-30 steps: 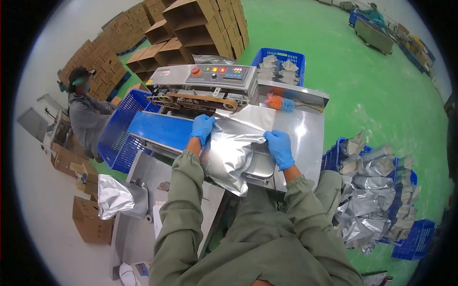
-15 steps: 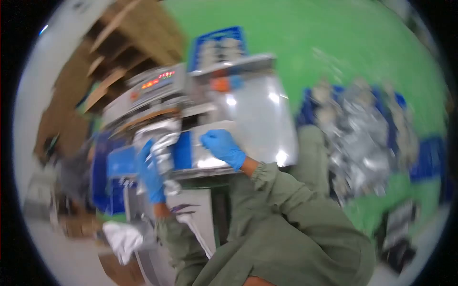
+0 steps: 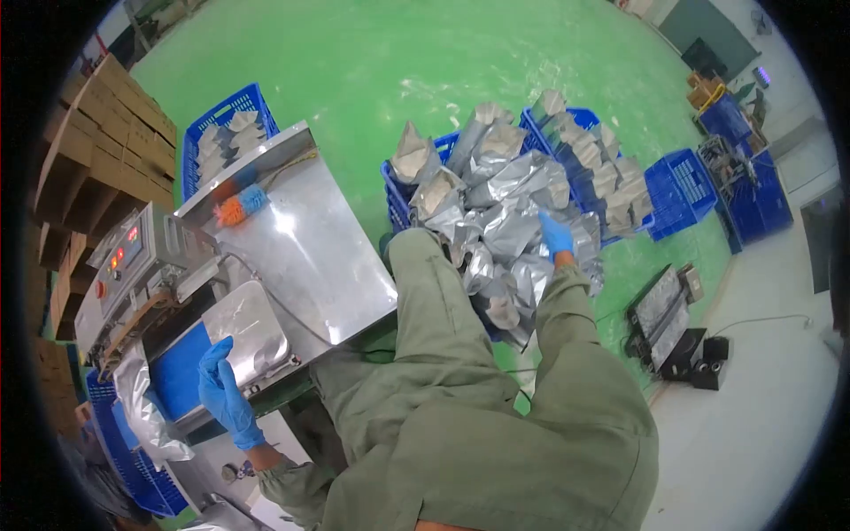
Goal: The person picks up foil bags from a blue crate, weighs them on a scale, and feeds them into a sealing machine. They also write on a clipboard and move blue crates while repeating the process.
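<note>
My right hand (image 3: 556, 234), in a blue glove, is stretched out over silver foil bags (image 3: 518, 195) piled in a blue crate (image 3: 397, 200). Its fingers look extended against one bag, with no clear grip visible. My left hand (image 3: 228, 394), gloved too, is raised beside a metal plate (image 3: 248, 323) at the front of a sealing machine (image 3: 133, 257). The left fingers are stretched and slightly bent, with nothing seen in them. Left of that hand, another foil bag (image 3: 144, 411) lies at the machine beside a blue sheet (image 3: 181, 367).
A steel table (image 3: 328, 257) carries an orange and blue fluffy item (image 3: 239, 206). Filled bags stand in blue crates (image 3: 197, 133) beyond it and farther right (image 3: 584, 118). Cardboard boxes (image 3: 115, 133) are stacked at left. A dark-framed device (image 3: 660, 319) sits on the floor at right.
My view has turned right, toward the crates. My right hand has left the metal plate and reached over to the piled bags. My left hand has come away from the foil bag at the machine.
</note>
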